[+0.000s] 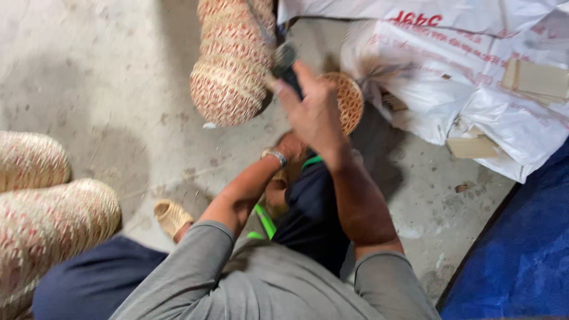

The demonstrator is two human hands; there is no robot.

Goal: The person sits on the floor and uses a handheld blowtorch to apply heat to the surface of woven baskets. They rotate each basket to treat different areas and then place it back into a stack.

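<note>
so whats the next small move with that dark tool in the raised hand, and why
Probably bring the right hand and its dark tool down to the small woven piece just behind it. The left hand is low by the lap, mostly hidden, so steadying with it looks likely.

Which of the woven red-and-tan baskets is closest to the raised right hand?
The woven basket stack at top centre, right beside the right hand. The other baskets sit far off at the left edge.

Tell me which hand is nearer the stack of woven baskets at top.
Right. The right hand is raised beside the basket stack, gripping a dark tool; the left hand is lower, near the knee.
</note>
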